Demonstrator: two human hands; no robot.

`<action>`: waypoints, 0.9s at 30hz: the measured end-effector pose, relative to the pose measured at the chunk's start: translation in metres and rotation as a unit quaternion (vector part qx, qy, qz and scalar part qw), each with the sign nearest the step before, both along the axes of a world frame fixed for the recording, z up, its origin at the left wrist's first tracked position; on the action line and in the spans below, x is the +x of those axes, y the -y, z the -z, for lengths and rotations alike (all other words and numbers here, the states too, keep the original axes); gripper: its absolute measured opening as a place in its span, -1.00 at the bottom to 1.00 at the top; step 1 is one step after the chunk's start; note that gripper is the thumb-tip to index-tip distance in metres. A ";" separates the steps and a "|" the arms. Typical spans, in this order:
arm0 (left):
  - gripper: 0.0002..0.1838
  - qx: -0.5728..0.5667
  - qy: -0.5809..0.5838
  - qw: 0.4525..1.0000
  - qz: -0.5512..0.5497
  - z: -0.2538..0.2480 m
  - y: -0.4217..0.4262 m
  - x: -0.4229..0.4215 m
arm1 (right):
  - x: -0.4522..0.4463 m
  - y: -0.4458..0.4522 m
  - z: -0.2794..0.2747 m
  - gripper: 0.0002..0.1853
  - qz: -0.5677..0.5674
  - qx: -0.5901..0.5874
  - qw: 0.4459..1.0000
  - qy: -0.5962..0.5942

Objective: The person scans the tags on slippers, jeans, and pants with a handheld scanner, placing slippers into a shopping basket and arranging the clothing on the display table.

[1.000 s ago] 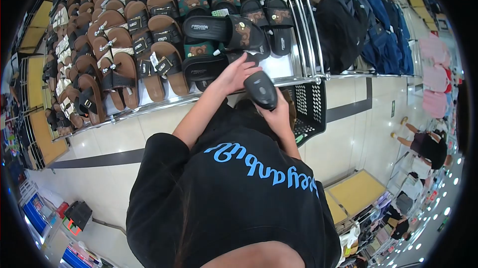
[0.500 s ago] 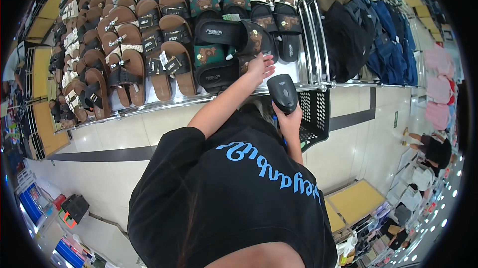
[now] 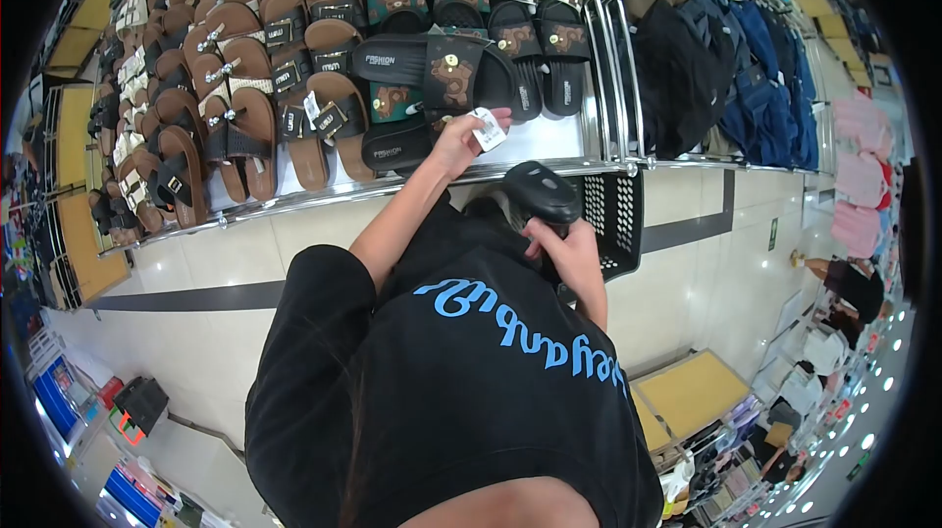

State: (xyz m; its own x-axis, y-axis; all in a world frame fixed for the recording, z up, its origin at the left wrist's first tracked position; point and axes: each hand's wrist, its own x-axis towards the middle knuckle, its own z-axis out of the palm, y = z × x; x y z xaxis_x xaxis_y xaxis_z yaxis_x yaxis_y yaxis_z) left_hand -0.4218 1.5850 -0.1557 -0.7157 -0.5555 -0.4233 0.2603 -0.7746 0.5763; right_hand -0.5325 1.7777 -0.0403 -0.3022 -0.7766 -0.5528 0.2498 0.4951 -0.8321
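My left hand (image 3: pixel 454 147) is closed, pinching a white price tag (image 3: pixel 488 130) between its fingers, just in front of a black slide sandal (image 3: pixel 392 61) with a brown bear on its strap. That sandal lies sideways across other slides. Whether the tag hangs from it I cannot tell. A black handheld barcode scanner (image 3: pixel 543 193) is gripped in my right hand (image 3: pixel 574 258), with its head tilted towards the tag. Beside my left wrist is another black slide (image 3: pixel 396 144) marked "FASHION".
Rows of brown sandals (image 3: pixel 240 116) fill the rack's left side. A chrome rail (image 3: pixel 324 196) runs along its front edge. A black perforated basket (image 3: pixel 610 224) is beside my right hand. Dark clothes (image 3: pixel 687 77) hang at the right, and a person (image 3: pixel 852 290) stands far right.
My left hand has gone from open fingers at the slide to pinching the white tag, slightly lower and left. The scanner has moved down and tilted, and the sideways slide has shifted left.
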 end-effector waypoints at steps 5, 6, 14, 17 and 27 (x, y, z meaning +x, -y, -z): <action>-0.67 0.110 -0.081 0.990 -0.032 0.024 0.003 0.001 | 0.017 0.006 -0.004 -0.72 -0.025 0.011 0.998 -0.064; -0.67 0.118 -0.086 0.989 -0.031 0.025 0.004 0.001 | 0.018 0.008 -0.004 -0.72 -0.010 0.010 0.998 -0.066; -0.71 0.065 -0.112 0.992 0.001 0.031 0.004 -0.005 | 0.019 0.014 0.000 -0.75 0.064 -0.033 0.997 -0.025; -0.71 0.065 -0.135 0.989 0.010 0.031 0.005 -0.004 | 0.018 0.014 -0.001 -0.76 0.049 -0.025 0.998 -0.003; -0.71 0.095 -0.138 0.986 0.016 0.032 0.006 -0.005 | 0.012 0.004 -0.034 -0.83 0.067 0.005 0.996 0.050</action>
